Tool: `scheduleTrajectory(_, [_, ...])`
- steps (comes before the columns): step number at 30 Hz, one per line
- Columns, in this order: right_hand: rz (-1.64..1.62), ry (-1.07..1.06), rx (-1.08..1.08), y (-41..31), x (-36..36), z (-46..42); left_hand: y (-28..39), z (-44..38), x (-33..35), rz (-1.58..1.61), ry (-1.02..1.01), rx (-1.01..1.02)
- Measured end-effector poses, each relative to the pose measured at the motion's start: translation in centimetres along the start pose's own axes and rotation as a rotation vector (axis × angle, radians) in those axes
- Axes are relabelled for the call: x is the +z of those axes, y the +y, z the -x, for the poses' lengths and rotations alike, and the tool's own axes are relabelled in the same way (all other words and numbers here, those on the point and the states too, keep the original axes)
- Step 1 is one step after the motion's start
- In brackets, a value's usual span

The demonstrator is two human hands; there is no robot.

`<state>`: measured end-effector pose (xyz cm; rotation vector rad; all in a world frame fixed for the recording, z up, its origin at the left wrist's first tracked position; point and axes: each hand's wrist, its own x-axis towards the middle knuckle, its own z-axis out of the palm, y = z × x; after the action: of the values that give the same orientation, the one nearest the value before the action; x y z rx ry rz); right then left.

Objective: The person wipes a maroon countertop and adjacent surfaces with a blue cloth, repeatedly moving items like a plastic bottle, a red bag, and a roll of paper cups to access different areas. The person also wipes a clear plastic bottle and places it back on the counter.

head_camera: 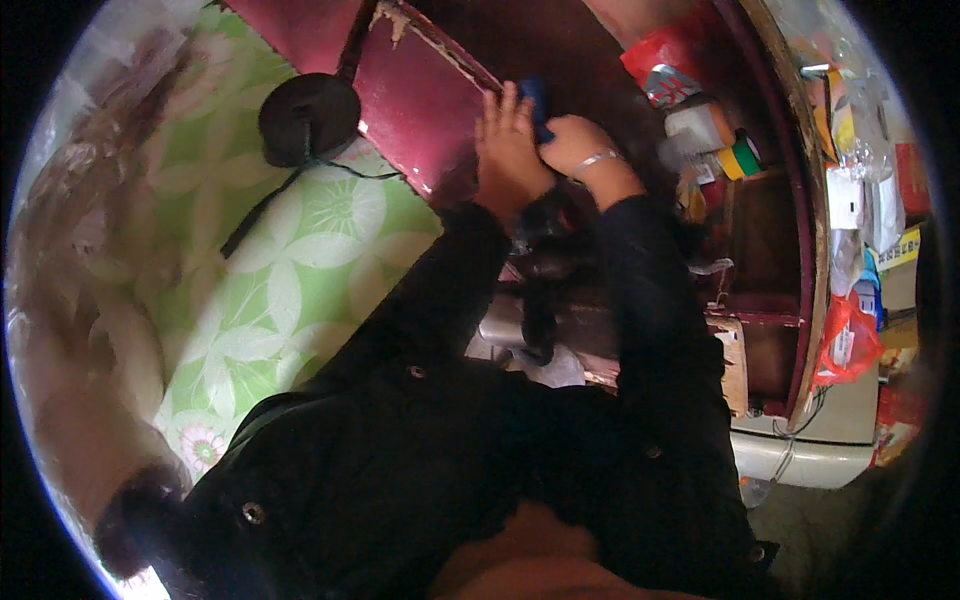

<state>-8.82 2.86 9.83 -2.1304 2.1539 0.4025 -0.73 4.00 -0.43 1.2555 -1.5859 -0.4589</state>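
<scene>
My left hand (508,142) lies with its fingers stretched against the edge of a dark red wooden panel (420,105), whose upper edge is chipped and worn. Just right of it, my right hand (585,150), with a silvery bracelet at the wrist, grips a dark blue object (534,105) that stands between the two hands. What that object is cannot be told. Left of the panel, a round black object (309,120) with a dark strap and cord rests on green flower-patterned cloth.
Right of my hands, a dark red wooden cabinet holds a red plastic bag (660,67), a white container (699,127) and a green and yellow tape roll (739,157). Beyond its curved-looking edge (814,247) are bags, boxes and a red bag (847,341). A metal cylinder (504,321) stands below my forearms.
</scene>
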Motion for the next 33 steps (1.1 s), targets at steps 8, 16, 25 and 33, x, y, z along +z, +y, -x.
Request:
scheduleTrajectory(8, [0.110,0.006,0.072,-0.3,-3.3,6.7,2.4,1.7,-1.3,0.207,-0.104,0.197])
scheduleTrajectory(16, [-0.340,0.509,-0.490,-9.9,-6.1,7.4,13.1,-2.3,-6.4,-0.210,0.140,-0.532])
scheduleTrajectory(25, [-0.369,0.432,-0.833,-19.0,-4.4,4.6,4.4,-1.3,-6.4,0.138,-0.078,0.099])
scheduleTrajectory(33, [-0.509,0.587,-0.855,-18.5,-3.6,4.4,3.9,-0.8,-4.6,0.228,-0.072,0.155])
